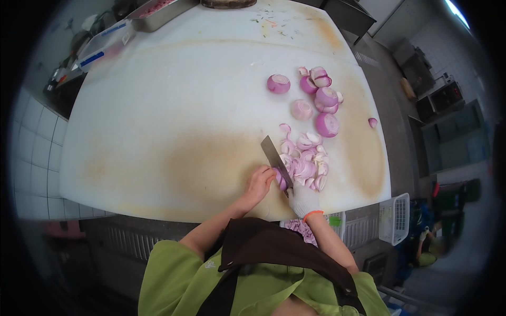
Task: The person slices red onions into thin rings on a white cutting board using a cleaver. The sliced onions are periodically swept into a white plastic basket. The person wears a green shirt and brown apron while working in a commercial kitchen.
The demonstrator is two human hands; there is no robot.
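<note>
My right hand (304, 200), in a white glove with an orange band at the wrist, is closed round the handle of a broad-bladed knife (274, 156). The blade points away and a little left, up against a piece of red onion (280, 180). Bare fingers of my left hand (258, 183) press on that piece from its left side. Right of the blade lies a loose heap of sliced onion (304, 164). Farther off sit several peeled red onions with cut ends, among them a purple one (327, 125) and a paler one (301, 109).
All this lies on a large white, brown-stained cutting surface (132, 105). A metal tray of reddish meat (163, 10) and a clear plastic container (105, 45) stand far left. Below the near edge is a basket of onion pieces (337, 224). A white basket (394, 218) is at right.
</note>
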